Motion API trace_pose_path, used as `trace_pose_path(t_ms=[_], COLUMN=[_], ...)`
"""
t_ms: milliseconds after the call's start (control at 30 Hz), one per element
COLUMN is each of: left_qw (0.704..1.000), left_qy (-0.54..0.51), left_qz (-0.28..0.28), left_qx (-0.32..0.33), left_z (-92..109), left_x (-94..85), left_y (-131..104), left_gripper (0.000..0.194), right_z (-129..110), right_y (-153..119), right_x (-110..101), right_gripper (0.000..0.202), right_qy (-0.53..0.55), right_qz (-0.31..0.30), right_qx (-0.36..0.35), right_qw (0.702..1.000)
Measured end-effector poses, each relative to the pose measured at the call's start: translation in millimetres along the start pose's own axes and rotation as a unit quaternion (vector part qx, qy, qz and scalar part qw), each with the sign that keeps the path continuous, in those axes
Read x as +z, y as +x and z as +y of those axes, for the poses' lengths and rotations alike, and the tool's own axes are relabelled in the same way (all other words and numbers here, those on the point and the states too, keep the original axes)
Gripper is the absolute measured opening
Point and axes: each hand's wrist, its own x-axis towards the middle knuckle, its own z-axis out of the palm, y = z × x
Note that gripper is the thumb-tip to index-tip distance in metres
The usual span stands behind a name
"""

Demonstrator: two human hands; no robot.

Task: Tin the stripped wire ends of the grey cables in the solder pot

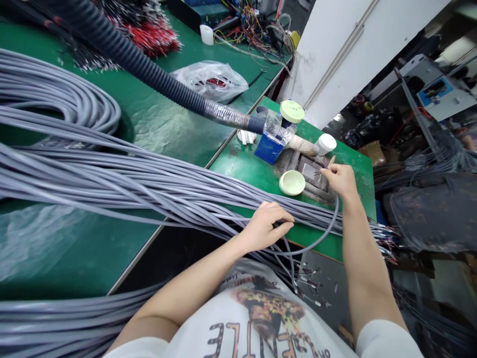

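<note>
My right hand (341, 180) pinches the stripped end of a grey cable (323, 237), its thin coloured wires fanning out past the fingertips. Those wires hang over a small square metal pot (310, 172) with a shiny silver surface, which looks like a solder pot. From the hand, the cable curves down and back to the left. My left hand (267, 226) rests on the long bundle of grey cables (208, 191), thumb and fingers slightly apart around a gap, with nothing visible between them. A pale round dish (292, 183) stands just left of the pot.
A ribbed black hose (149, 74) runs to a pipe by the pot, beside a blue box (269, 147). A yellow-lidded jar (292, 111) and white cup (325, 143) stand behind. Coiled cable (74, 94) and a plastic bag (212, 79) lie on the green table (164, 139).
</note>
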Motion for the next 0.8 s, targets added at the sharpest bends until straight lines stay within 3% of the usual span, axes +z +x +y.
trace_pose_path(t_ms=[233, 800], left_qw=[1.0, 0.999], left_qy=[0.015, 0.017], left_qz=[-0.015, -0.031], left_qx=[0.008, 0.002], left_z=[-1, -3], left_x=[0.8, 0.5], left_y=[0, 1], left_gripper=[0.013, 0.014], right_z=[34, 43], right_y=[19, 30], right_x=[28, 48], right_gripper=[0.033, 0.026], right_qy=[-0.058, -0.086], right_qz=[-0.03, -0.053], right_qx=[0.084, 0.103], right_qw=[0.994, 0.99])
